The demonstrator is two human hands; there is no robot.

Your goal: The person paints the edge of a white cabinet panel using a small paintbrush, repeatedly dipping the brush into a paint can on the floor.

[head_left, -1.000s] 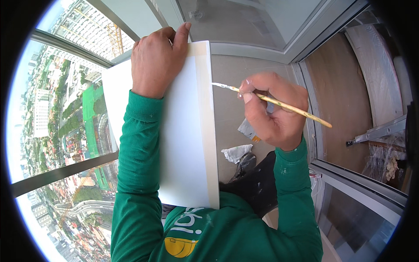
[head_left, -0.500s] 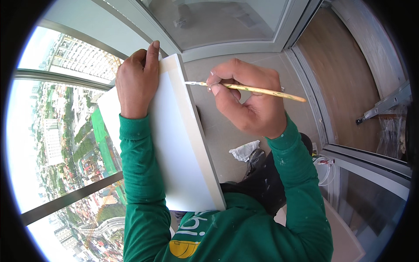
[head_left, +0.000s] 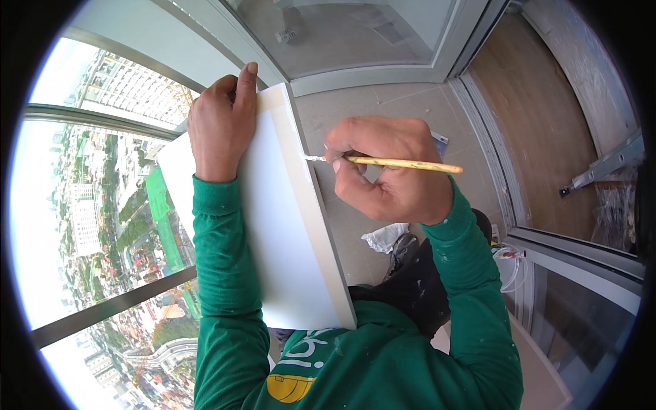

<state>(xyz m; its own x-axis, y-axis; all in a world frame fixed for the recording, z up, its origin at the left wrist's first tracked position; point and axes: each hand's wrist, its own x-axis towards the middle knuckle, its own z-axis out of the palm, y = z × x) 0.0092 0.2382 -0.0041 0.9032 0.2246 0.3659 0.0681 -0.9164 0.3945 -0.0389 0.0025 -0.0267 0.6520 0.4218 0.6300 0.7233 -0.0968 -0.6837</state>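
While the right hand (head_left: 396, 174) is pinching a brush (head_left: 424, 165) against the right edge of the board (head_left: 287, 253), the left hand (head_left: 222, 130) is lying over its far edge, hold unclear. The board is ending at the shirt (head_left: 383, 362); rightward, a rag (head_left: 383, 238) is lying beside a shoe (head_left: 403, 253).

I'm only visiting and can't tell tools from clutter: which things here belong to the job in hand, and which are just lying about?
In use:
slim yellow wooden paintbrush, white-tipped, in the right hand
flat white panel with beige edge strip, left hand at its upper end

Apparently lying about:
crumpled white cloth on the floor
long grey metal bar
crinkled clear plastic sheeting
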